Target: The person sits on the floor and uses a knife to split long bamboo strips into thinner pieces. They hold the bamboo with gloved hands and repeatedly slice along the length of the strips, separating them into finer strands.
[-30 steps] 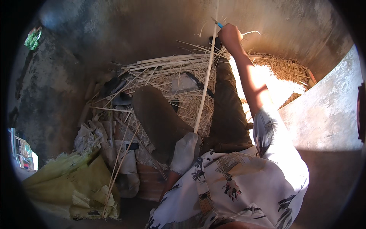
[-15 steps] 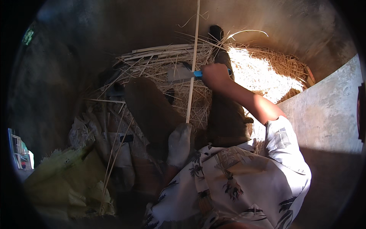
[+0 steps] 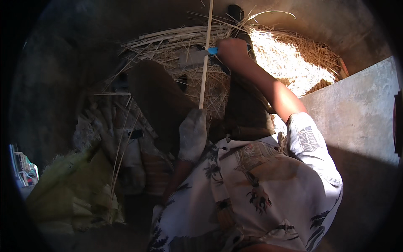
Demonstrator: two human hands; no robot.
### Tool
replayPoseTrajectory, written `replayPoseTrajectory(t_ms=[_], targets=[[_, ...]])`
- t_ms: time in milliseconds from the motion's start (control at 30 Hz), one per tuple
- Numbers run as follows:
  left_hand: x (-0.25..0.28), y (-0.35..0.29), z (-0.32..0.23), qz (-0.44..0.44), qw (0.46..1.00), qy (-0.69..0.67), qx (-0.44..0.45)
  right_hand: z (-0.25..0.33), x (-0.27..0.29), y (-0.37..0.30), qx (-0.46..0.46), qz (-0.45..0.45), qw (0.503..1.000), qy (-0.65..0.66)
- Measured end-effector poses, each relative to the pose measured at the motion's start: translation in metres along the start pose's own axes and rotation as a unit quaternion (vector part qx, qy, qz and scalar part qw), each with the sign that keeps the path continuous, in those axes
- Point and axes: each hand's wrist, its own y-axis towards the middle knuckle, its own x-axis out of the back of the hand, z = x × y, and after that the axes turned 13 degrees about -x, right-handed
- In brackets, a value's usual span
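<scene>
My right hand (image 3: pixel 232 52), bare, is closed round the blue handle of a broad-bladed knife (image 3: pixel 192 58). The blade points left, and its handle end meets a long pale strip of cane or bamboo (image 3: pixel 205 69) that stands lengthwise before me. In a white glove, my left hand (image 3: pixel 192 135) is closed on the near end of that strip, beside my leg (image 3: pixel 155 90). The fingers inside the glove are hard to make out in the shade. Shavings (image 3: pixel 210 94) lie between my outstretched legs, under the strip.
A sunlit heap of shavings (image 3: pixel 289 63) spreads at the far right, beside a low grey wall (image 3: pixel 352 101). Pale split strips (image 3: pixel 168 35) lie along the far side. At left sit a greenish-yellow sack (image 3: pixel 71 185) and two thin strips (image 3: pixel 119 161).
The whole scene sits higher in the picture. My right hand and the knife stay at the strip, while my gloved left hand keeps hold of its near end.
</scene>
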Motion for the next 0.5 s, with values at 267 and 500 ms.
replayPoseTrajectory(t_ms=[267, 500], targets=[[0.002, -0.009, -0.013, 0.083, 0.992, -0.027, 0.092, -0.056, 0.004, 0.096, -0.193, -0.076, 0.978, 0.017], [-0.008, -0.005, 0.016, 0.11, 0.964, 0.147, -0.193, -0.102, 0.028, 0.139, -0.224, -0.048, 0.972, -0.05]])
